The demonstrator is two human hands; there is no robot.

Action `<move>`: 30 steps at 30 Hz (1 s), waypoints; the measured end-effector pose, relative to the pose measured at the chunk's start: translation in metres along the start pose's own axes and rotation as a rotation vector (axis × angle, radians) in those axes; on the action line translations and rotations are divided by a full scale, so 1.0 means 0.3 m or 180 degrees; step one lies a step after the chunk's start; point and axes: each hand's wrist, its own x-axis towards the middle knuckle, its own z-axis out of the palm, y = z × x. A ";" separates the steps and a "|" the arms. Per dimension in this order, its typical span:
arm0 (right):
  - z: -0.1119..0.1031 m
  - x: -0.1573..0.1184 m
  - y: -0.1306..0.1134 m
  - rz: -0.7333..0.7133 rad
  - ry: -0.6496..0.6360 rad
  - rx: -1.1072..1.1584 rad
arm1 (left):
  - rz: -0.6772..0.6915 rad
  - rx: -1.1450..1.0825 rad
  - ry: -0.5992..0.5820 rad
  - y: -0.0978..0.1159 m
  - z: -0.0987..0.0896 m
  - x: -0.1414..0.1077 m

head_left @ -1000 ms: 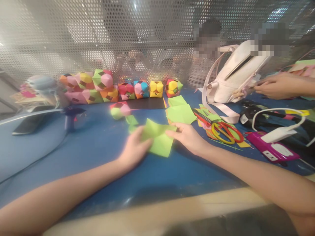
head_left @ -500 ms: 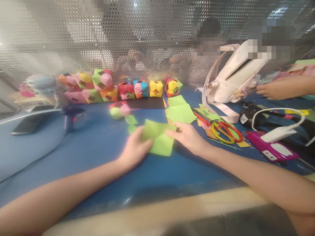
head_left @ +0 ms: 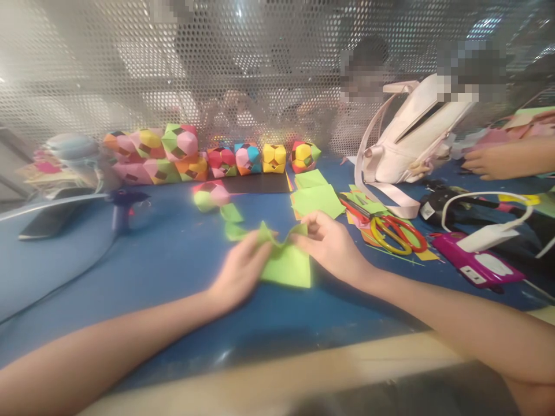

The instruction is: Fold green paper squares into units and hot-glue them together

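Note:
A square of light green paper (head_left: 288,267) is held between my hands, low over the blue table (head_left: 173,266). Its far edge rises and dips in a bend between my fingers. My left hand (head_left: 243,263) pinches it at the left, thumb on top. At the right side, my right hand (head_left: 328,245) grips the other part with thumb and curled fingers. Small folded green pieces (head_left: 232,214) lie just beyond my left hand. Past my right hand is a stack of green sheets (head_left: 317,200).
Folded paper balls (head_left: 180,141) line the perforated metal screen (head_left: 269,63). Scissors (head_left: 392,236) lie on paper scraps at right, by a purple power strip (head_left: 481,260). A glue gun (head_left: 124,208) stands left with its cord. Behind are a pale bag (head_left: 407,136) and another person's hand (head_left: 489,160).
The paper has come slightly nearer, and its far edge now bends down in the middle between my fingers. Both hands keep hold of it. The other person's hand has shifted slightly right.

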 end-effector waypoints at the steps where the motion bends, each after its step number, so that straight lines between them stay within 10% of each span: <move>1: 0.002 -0.006 -0.005 -0.0044 0.0001 -0.0052 | 0.0022 0.0065 -0.0049 0.006 0.000 -0.004; 30: 0.009 -0.039 -0.036 -0.0793 -0.0529 -0.0743 | -0.0228 0.0209 -0.0355 0.003 0.006 -0.002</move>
